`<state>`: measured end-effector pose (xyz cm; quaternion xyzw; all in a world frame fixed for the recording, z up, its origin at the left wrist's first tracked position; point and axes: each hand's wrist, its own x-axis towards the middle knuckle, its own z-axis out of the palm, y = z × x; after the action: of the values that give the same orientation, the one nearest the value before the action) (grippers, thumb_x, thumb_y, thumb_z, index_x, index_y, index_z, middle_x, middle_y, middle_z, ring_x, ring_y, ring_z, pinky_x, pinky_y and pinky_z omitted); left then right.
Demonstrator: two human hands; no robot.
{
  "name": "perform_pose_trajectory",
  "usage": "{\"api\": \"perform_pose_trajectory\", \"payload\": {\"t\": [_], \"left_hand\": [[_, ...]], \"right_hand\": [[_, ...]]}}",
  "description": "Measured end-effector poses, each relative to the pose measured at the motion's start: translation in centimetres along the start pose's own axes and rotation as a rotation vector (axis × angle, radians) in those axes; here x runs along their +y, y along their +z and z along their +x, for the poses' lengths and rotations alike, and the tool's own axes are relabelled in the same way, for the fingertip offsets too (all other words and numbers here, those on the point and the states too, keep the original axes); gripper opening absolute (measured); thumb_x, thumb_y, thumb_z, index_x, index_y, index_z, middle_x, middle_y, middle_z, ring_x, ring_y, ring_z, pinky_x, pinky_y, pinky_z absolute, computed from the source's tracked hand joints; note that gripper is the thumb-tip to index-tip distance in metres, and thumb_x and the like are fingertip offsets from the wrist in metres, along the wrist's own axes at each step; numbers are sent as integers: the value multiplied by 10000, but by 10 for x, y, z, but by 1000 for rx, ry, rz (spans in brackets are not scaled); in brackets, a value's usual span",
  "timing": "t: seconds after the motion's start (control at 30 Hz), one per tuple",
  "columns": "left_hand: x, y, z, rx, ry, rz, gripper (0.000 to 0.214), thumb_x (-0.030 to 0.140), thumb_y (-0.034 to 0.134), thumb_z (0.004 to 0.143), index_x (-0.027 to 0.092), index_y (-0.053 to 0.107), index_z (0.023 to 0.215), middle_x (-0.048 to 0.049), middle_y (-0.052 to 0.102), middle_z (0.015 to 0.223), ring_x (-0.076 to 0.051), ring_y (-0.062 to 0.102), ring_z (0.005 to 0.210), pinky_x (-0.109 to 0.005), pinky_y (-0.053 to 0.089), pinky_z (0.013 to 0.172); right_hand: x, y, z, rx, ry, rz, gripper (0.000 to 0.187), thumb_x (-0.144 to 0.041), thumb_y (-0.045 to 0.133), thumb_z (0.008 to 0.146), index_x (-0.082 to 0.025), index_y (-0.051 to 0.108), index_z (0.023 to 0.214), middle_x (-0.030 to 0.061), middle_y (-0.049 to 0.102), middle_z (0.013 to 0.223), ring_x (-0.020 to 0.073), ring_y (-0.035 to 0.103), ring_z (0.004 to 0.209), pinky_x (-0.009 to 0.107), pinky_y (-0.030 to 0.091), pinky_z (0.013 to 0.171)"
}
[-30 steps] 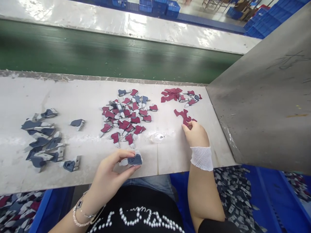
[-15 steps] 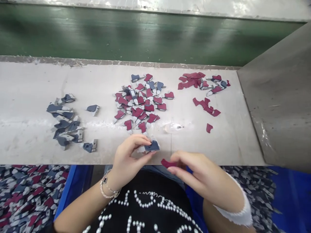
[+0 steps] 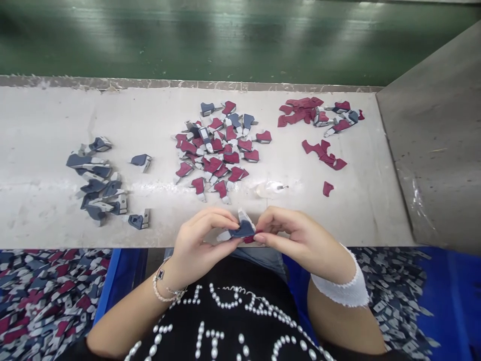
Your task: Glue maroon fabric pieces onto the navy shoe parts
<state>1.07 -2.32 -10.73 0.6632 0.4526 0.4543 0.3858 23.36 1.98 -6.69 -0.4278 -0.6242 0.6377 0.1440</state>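
Between finger and thumb, my left hand (image 3: 205,238) holds a small blue and light-grey plastic part (image 3: 243,226) just above the table's front edge. My right hand (image 3: 291,235) pinches a thin maroon piece (image 3: 249,239) against the lower right side of that part. Fingertips hide much of the maroon piece, so how it sits on the part cannot be made out. Ahead of my hands lies a pile of similar parts with maroon faces (image 3: 213,164). Loose maroon pieces (image 3: 325,154) are scattered to the right.
On the left of the table (image 3: 165,195) are several blue and grey parts (image 3: 95,185). A small clear bottle (image 3: 268,189) lies near the middle. Blue bins full of parts (image 3: 41,296) flank me below the table. A metal panel (image 3: 443,145) stands at right.
My right hand has moved left and brought the maroon piece up against the blue and grey part. The part has turned in my left hand. The view has tilted slightly down.
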Motion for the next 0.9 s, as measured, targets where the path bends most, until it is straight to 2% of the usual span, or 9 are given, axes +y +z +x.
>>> {"api": "perform_pose_trajectory", "payload": {"t": [0.2,0.37,0.5,0.73,0.9], "left_hand": [[-3,4,0,38,10,-18,263,64,781,791,202,651,973,-35,689,954,-172,688,917,-322,607,812],[-5,7,-2,74,-13,-22,258,33,755,799,196,645,966,-37,666,986,-165,671,943,-310,596,810],[-5,7,-2,101,-35,-9,276,62,795,777,196,652,972,-38,659,999,-175,672,952,-328,608,814],[-4,7,-2,124,11,6,302,81,833,755,180,659,982,-33,670,971,-163,677,921,-304,619,785],[-5,6,-1,134,27,10,298,63,831,753,174,660,971,-32,681,961,-159,678,918,-300,618,786]], "right_hand": [[-3,5,-3,75,33,207,137,-321,711,926,-200,692,866,-7,738,759,130,702,729,213,554,672],[-6,15,1,191,35,264,129,-329,703,932,-208,690,887,0,757,825,121,729,747,194,588,676],[-6,20,5,248,32,255,149,-320,710,930,-202,659,855,-2,746,789,121,732,740,193,595,687],[-5,23,13,227,53,341,156,-235,777,872,-208,633,820,-39,712,711,97,696,680,147,576,622],[-4,24,15,217,41,340,178,-257,783,869,-219,619,811,-43,714,724,104,696,694,158,570,622]]}}
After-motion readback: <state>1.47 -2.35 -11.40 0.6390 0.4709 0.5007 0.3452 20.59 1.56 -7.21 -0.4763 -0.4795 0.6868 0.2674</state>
